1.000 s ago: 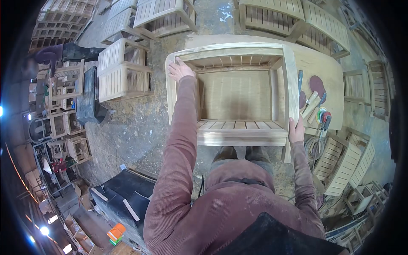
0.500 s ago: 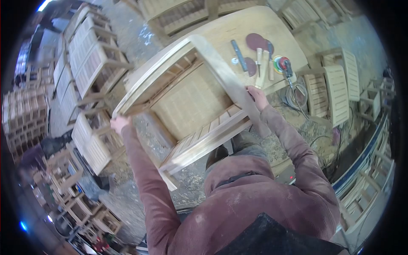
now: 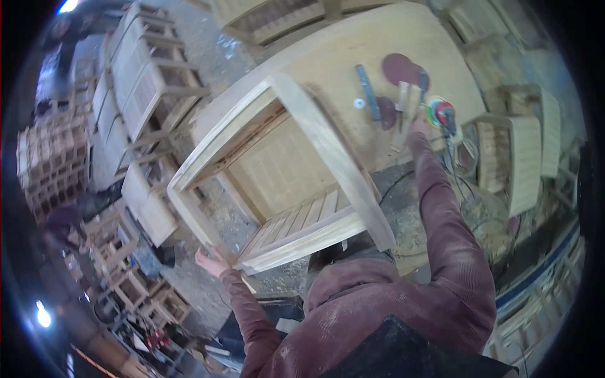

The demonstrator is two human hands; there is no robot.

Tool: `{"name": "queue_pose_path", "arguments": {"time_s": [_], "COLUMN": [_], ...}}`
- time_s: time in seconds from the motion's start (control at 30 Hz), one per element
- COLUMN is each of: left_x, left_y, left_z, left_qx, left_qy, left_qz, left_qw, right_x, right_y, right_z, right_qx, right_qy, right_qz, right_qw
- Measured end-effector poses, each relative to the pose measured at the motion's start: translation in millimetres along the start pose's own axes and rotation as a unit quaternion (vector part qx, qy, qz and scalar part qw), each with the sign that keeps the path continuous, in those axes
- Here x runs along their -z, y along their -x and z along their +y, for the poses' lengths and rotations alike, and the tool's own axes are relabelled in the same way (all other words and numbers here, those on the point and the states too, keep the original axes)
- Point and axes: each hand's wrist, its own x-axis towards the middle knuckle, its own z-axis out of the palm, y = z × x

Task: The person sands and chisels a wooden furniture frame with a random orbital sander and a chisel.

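A pale wooden chair frame (image 3: 318, 135) lies on its side, partly on the workbench (image 3: 378, 38) and partly over the floor. My left hand (image 3: 211, 261) grips the frame's near left rail, low in the view. My right arm stretches across to the tools on the bench. My right hand (image 3: 420, 128) is at the wooden-handled tools (image 3: 403, 94), just left of the red and green sander (image 3: 443, 113). Blur hides whether its fingers hold anything. Dark red sanding discs (image 3: 397, 65) and a blue file (image 3: 367, 85) lie beside them.
Stacks of slatted wooden chairs (image 3: 142, 75) stand at the left, and more chairs (image 3: 529, 151) at the right. Cables (image 3: 469, 183) trail over the sawdust floor by the bench. Another person (image 3: 60, 220) is at the far left edge.
My right hand has let go of the frame's rail and reached to the tools by the sander. My left hand has slid down to the near left rail. The view has swung left.
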Motion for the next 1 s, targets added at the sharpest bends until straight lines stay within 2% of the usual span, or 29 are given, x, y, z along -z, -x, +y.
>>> {"name": "queue_pose_path", "arguments": {"time_s": [0.03, 0.07, 0.17, 0.23, 0.3, 0.33, 0.37, 0.43, 0.47, 0.5, 0.53, 0.6, 0.67, 0.7, 0.73, 0.77, 0.8, 0.87, 1.0], "left_x": [1, 1, -1, -3, -7, -9, -16, -37, -50, -62, -71, -49, -45, -46, -50, -54, -58, -53, -47], "left_y": [9, 15, 18, 7, -11, -20, -29, -50, -61, -73, -83, -107, -119, -122, -122, -121, -120, -120, -122], "left_z": [-1, -3, 1, 7, 14, 15, 9, -13, -28, -36, -39, -20, -20, -23, -27, -33, -38, -37, -38], "left_qx": [-0.012, -0.018, 0.004, -0.025, -0.059, -0.071, -0.049, -0.017, -0.007, 0.034, 0.072, 0.166, 0.172, 0.187, 0.184, 0.169, 0.154, 0.151, 0.142], "left_qy": [-0.029, -0.057, -0.016, -0.019, -0.046, -0.063, -0.048, -0.015, 0.001, 0.074, 0.149, 0.133, 0.175, 0.21, 0.217, 0.234, 0.251, 0.259, 0.28], "left_qz": [-0.019, -0.039, -0.052, -0.05, -0.049, -0.051, -0.058, -0.072, -0.081, -0.089, -0.096, -0.201, -0.214, -0.231, -0.229, -0.219, -0.208, -0.206, -0.21], "left_qw": [0.999, 0.997, 0.998, 0.998, 0.996, 0.994, 0.996, 0.997, 0.997, 0.993, 0.982, 0.956, 0.946, 0.932, 0.931, 0.932, 0.933, 0.932, 0.926], "right_x": [-27, -15, 9, 21, -17, 13, 55, 93, 120, 143, 154, 158, 115, 103, 86, 37, 4, -19, -73], "right_y": [-21, -10, 10, 20, -47, -13, 35, 113, 169, 227, 277, 363, 414, 457, 499, 519, 540, 597, 635], "right_z": [5, -9, -18, -31, 8, -10, -24, -36, -50, -67, -84, -110, -118, -130, -145, -152, -160, -189, -225], "right_qx": [0.025, 0.034, 0.07, 0.035, 0.094, 0.056, 0.013, 0.14, 0.191, 0.239, 0.243, 0.242, 0.298, 0.3, 0.29, 0.279, 0.336, 0.277, 0.257], "right_qy": [0.018, 0.037, 0.08, 0.039, -0.108, -0.253, -0.389, -0.49, -0.538, -0.583, -0.587, -0.607, -0.521, -0.493, -0.443, -0.506, -0.442, -0.389, -0.382], "right_qz": [0.013, 0.018, 0.013, 0.009, 0.11, 0.025, -0.064, -0.012, -0.038, -0.062, -0.061, -0.156, -0.182, -0.278, -0.308, -0.351, -0.36, -0.434, -0.475], "right_qw": [0.999, 0.999, 0.994, 0.999, 0.984, 0.965, 0.919, 0.86, 0.82, 0.774, 0.77, 0.741, 0.779, 0.768, 0.79, 0.737, 0.75, 0.764, 0.75]}}
